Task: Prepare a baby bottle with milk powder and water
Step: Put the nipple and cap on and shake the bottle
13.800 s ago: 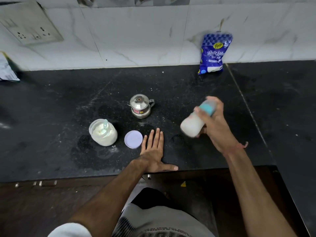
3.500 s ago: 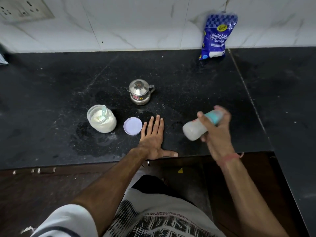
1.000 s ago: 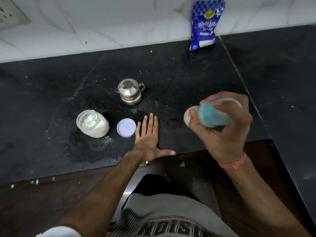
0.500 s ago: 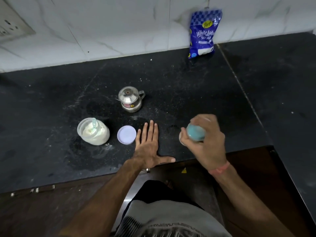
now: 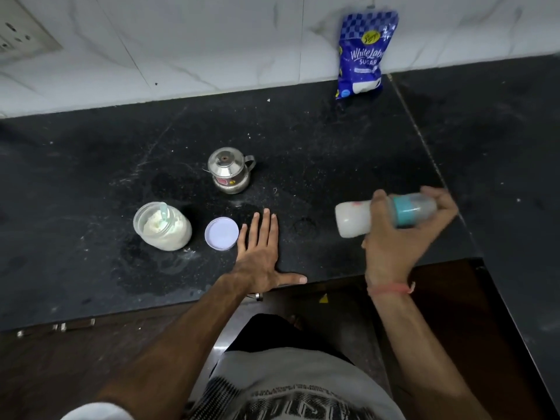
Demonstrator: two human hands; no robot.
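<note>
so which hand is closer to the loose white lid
Left. The left hand lies flat on the counter right beside the lid; the right hand holds the bottle well off to the side.

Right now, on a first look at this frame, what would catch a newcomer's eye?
The baby bottle with its teal collar, full of white milk, held sideways above the black counter by the right hand. Next, the left hand flat on the counter beside a round lid and the open powder jar. At the back, a blue sugar bag leans on the wall.
</note>
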